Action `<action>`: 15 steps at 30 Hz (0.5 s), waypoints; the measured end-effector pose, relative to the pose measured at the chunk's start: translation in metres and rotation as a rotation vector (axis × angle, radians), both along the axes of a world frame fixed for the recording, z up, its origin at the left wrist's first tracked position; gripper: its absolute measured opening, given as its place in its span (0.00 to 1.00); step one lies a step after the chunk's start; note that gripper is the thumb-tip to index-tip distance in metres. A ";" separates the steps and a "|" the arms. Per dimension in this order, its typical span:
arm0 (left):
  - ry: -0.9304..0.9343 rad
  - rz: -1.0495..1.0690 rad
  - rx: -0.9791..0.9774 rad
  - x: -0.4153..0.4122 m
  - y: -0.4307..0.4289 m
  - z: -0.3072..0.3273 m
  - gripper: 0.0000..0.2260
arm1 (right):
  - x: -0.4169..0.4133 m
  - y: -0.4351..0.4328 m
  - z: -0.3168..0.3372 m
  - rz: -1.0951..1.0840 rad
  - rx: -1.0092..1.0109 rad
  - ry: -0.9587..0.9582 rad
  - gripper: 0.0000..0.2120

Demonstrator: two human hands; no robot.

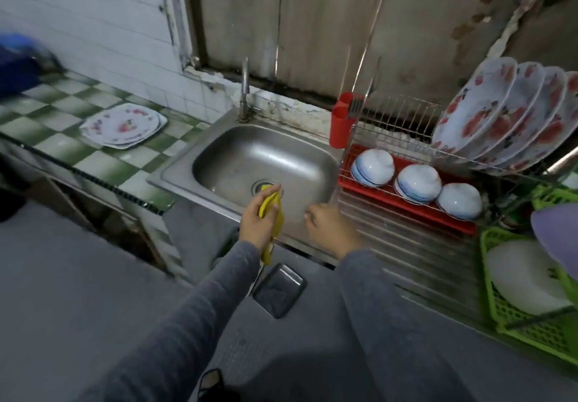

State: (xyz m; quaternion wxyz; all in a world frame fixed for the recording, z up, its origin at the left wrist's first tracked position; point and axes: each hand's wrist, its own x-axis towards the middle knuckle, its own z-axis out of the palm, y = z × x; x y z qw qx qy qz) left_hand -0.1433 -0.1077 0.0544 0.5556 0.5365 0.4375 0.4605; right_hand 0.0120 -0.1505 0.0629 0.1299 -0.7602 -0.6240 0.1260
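Evidently the washing-up is close to done and the wiping down is what remains. The left hand [258, 225] grips a yellow cloth [271, 214], fingers curled round its bunched upper part, above the front rim of the sink [175, 176]. A loose tail of the cloth hangs below the wrist in front of the sink. The right hand [328, 226] hovers just right of it over the same rim, fingers loosely curled, with nothing to be seen in it.

The basin holds no dishes, its drain [261, 186] is uncovered, and no water shows at the tap [244, 88] behind the sink. To the right of the sink, three bowls [373, 167] lie upturned on a red rack [406, 210], and a row of flowered plates [488, 110] stands on edge above them, so that part looks finished.

To the left of the sink, a small stack of flat plates [123, 126] lies on the checked worktop [62, 148]. Whether these are washed or waiting cannot be told.

I judge that the cloth has yet to touch any surface. Wiping the basin, its rim and perhaps the worktop is left, then dealing with that stack.
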 end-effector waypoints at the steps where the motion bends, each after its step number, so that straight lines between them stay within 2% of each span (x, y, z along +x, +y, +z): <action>1: 0.008 0.034 -0.016 -0.017 0.003 -0.001 0.15 | -0.015 0.009 -0.002 0.020 -0.023 -0.002 0.14; 6: 0.077 0.186 -0.041 -0.102 0.036 -0.013 0.16 | -0.095 0.065 -0.010 0.137 -0.134 0.014 0.13; 15: 0.153 0.359 -0.063 -0.275 0.126 -0.020 0.17 | -0.269 0.174 -0.029 0.301 -0.126 0.068 0.15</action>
